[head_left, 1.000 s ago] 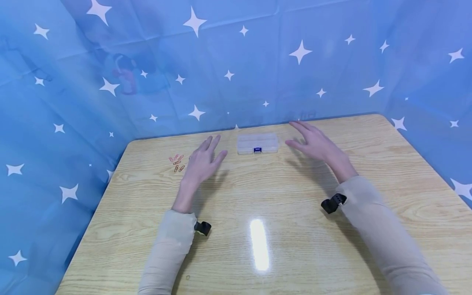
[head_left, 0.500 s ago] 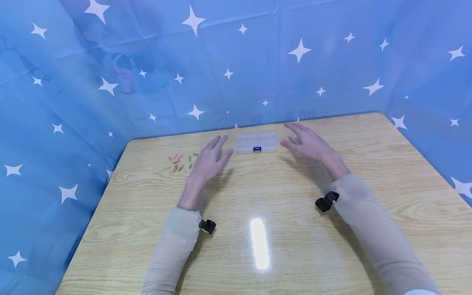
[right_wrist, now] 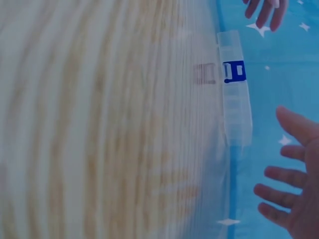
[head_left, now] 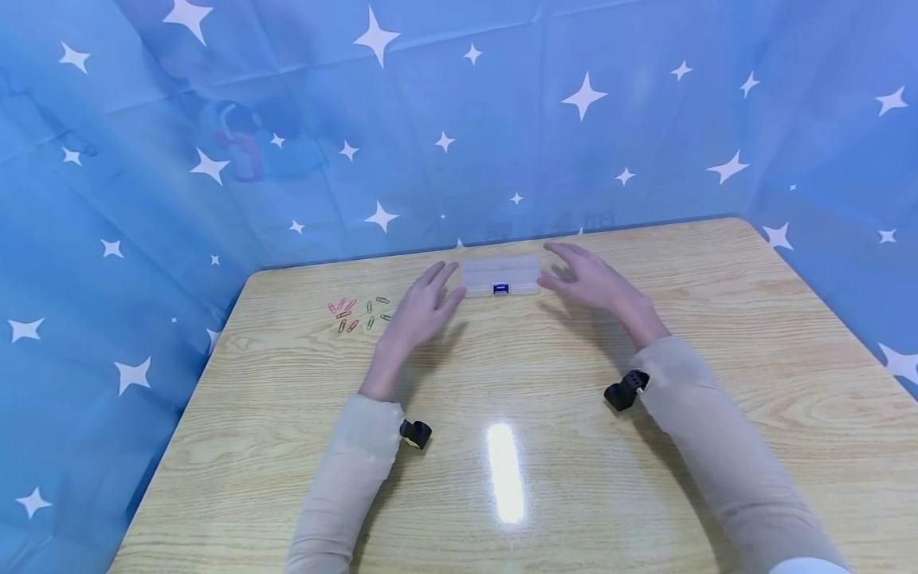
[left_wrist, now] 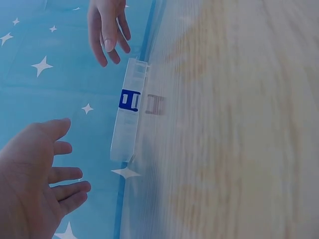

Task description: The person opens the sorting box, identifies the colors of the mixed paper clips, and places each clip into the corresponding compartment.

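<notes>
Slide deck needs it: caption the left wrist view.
Left hand and right hand flank a clear box with a blue latch.

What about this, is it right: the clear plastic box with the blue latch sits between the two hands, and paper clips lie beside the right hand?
One thing is off: the paper clips lie beside the left hand, not the right hand, as the head view shows. The clear plastic box with the blue latch does sit between the two hands.
</notes>
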Available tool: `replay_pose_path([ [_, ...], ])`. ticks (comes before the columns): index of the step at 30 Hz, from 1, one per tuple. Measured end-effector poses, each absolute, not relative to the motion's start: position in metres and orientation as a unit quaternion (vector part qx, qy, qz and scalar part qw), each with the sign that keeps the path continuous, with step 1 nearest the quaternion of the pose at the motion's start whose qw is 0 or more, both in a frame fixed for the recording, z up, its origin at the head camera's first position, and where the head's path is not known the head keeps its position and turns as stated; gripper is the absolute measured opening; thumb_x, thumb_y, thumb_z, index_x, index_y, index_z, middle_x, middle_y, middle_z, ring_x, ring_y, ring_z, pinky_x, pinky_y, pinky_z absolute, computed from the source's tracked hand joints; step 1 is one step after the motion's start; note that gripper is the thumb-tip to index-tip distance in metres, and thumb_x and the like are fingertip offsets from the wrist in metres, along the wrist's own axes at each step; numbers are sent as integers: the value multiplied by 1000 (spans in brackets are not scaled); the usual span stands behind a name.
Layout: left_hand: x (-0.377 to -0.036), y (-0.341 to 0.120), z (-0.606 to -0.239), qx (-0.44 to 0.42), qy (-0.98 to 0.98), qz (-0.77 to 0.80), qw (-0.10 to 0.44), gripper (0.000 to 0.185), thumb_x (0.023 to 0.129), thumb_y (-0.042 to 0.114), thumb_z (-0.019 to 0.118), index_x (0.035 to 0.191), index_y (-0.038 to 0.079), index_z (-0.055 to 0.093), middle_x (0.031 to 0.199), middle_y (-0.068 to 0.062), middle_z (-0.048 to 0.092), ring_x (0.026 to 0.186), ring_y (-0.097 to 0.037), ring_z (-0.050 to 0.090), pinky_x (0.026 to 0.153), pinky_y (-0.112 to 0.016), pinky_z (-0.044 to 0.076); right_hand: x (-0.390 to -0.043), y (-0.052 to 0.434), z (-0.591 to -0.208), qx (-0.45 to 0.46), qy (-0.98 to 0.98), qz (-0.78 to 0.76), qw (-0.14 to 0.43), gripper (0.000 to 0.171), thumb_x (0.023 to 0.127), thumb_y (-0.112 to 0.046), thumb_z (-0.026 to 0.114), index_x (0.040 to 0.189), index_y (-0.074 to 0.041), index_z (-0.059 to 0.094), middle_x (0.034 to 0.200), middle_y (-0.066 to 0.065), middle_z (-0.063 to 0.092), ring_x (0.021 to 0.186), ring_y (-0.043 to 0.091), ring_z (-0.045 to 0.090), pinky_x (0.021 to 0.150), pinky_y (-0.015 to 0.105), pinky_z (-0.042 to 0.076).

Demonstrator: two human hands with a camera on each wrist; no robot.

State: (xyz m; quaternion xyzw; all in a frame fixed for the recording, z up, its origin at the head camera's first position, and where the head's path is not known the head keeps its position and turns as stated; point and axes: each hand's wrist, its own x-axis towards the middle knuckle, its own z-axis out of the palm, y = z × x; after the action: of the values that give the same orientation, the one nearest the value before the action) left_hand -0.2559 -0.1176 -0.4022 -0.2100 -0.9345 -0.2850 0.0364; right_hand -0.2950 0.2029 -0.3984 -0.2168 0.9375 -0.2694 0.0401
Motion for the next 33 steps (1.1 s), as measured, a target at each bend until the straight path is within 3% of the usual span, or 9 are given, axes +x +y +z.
replay_pose_path([
  [18, -271, -99, -409, -244, -930, -271, 45, 53, 107, 33, 50, 151, 3, 44, 158, -20, 36, 145, -34, 35, 119, -44, 27, -303, 192, -409, -207, 935, -283, 57, 81, 100, -48, 60, 160, -8, 24, 163, 22, 23, 149, 42, 20, 118, 61, 16],
  [33, -281, -87, -419, -260, -927, -266, 37, 45, 107, 25, 52, 145, 2, 51, 154, -21, 42, 143, -32, 39, 118, -42, 31, -311, 183, -412, -217, 930, -290, 61, 79, 100, -40, 63, 157, 2, 26, 160, 25, 27, 145, 44, 29, 118, 57, 22],
])
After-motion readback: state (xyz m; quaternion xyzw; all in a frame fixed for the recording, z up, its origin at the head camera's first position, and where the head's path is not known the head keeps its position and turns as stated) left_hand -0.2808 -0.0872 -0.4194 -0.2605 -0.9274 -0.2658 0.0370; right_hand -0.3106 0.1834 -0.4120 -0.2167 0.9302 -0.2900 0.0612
